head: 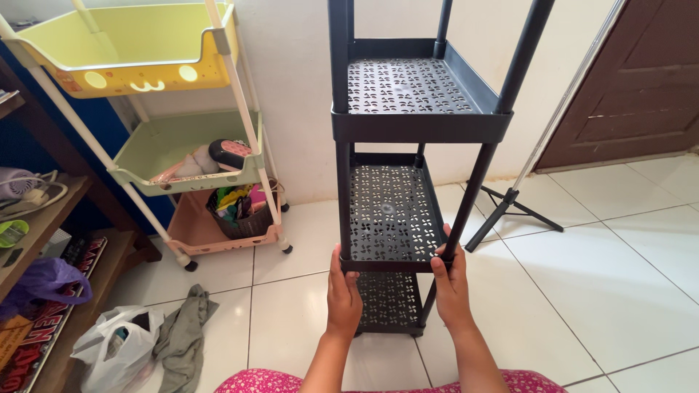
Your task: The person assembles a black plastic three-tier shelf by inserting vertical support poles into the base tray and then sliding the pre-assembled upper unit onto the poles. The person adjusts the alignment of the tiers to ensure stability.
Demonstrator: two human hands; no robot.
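Item: black three-tier rack [408,131] with perforated shelves, standing upright on the white tiled floor [619,276] near the wall. I logged my left hand [343,295] closed around the front-left post at the level of the middle shelf [389,211], and my right hand [451,285] wrapped likewise around the front-right post; both held the rack itself and nothing else. The bottom shelf [389,298] sat just below my wrists. Handling note, in my judgement: a matched grip at equal height on both posts suited steadying or shifting the frame, kept vertical so the tall top did not lean (its upper end ran out of view). Adjacent stock: pastel trolley [182,145] to the left with yellow, green and pink trays, a grey cloth [182,331] and a white plastic bag [116,342] on the floor, a tripod leg [510,200] behind to the right, a brown door [633,80].
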